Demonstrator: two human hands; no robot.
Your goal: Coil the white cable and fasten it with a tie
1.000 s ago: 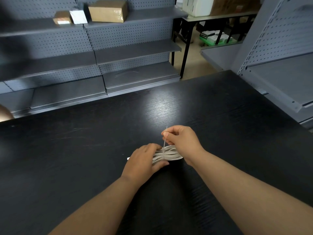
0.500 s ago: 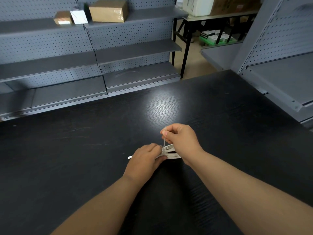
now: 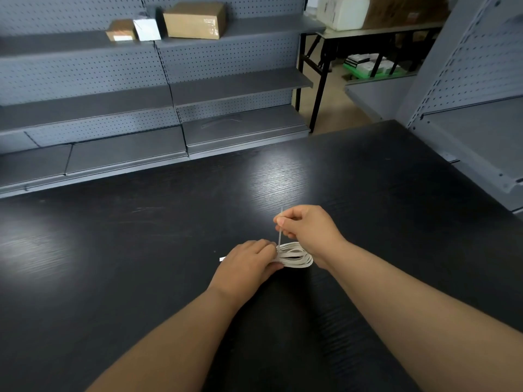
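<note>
At the far left, on the dark table (image 3: 141,264), a short white end (image 3: 222,259) pokes out from under my left grip (image 3: 246,267). I take it for the cable's loose end, though it is too small to be sure. My left grip is clenched over the left part of the coiled cable (image 3: 297,257), fingers curled round the gathered strands. It holds them low at the table, near my side of it, touching the top or nearly so. To the right of my fingers the loops spread into a flat oval. Right at my left fingertips the thin tie (image 3: 280,236) rises almost upright out of the bundle. My right grip (image 3: 308,230) pinches it between thumb and forefinger, with a short tip showing above the thumb. As I judge it, the coiling is done and I am fastening, drawing the tie's tail up to cinch the loop around the strands. My fingers hide the lock, so I cannot tell whether the tail has passed through it. Next I need a steady pull straight along the tie while my left grip stays firm, so the loops do not spring apart before the tie is snug.
</note>
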